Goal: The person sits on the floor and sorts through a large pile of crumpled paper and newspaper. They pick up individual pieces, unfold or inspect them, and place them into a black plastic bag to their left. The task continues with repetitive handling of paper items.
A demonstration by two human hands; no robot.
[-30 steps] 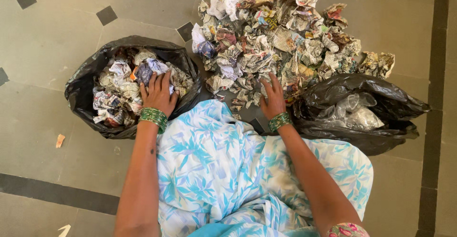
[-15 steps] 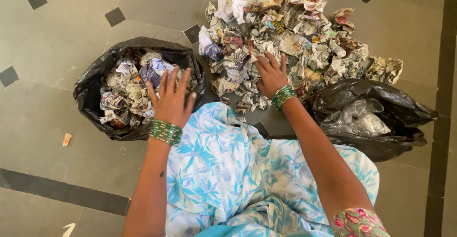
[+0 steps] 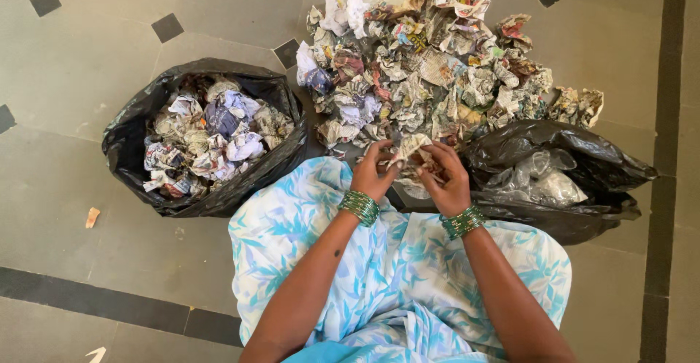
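Greys, black plastic and turquoise leaf print

Both hands pinch a crumpled grey-and-white newsprint ball; green glass bangles band each wrist, over white cloth printed with turquoise leaves; beyond the fingers, the multicoloured crumpled newspaper heap; glossy black plastic bags left and right of the hands; grey floor tiles with black diamond insets

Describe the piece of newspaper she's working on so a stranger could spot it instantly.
Start at the big heap of crumpled newspaper on the grey tiled floor, then drop to its near edge. There, a crumpled newspaper piece sits between the left hand and right hand: the only one lifted and gripped by fingers.
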